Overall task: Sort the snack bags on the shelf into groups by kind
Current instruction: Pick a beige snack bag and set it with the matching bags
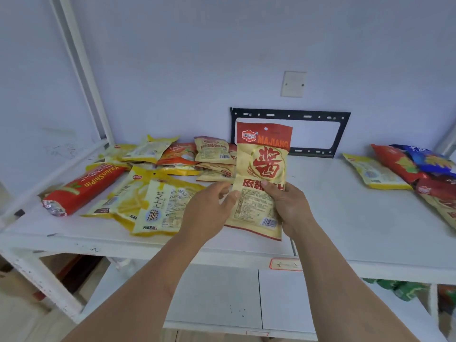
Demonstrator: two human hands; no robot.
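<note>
Gripping two tan-and-red bags together, the right hand [287, 206] has its thumb across the front of the Majiang bag [262, 156], which stands upright above the near middle of the shelf [320, 193]. A second tan bag [254, 213] hangs below and in front of it, printed back toward the camera, its lower edge reaching almost to the shelf's near edge. The left hand [209, 208] pinches that lower bag's left edge between thumb and curled fingers.

Left of the hands lies a spread of yellow bags [158, 206], overlapping each other, the nearest one ending close to the near edge. Farther left a red tube pack [81, 188] lies slanted, its crimped silver end pointing near-left. Behind these, toward the far wall, more yellow packs [148, 150] and an orange one [180, 154] crowd together, and a small pile of tan bags [217, 159] sits just left of the raised bag.

At the far right a yellow bag [375, 172], a red bag [397, 162] and a blue bag [427, 157] overlap near the right post.

Between the hands and that right group the shelf surface is bare from near edge to far wall, where a black bracket [291, 114] hangs.
</note>
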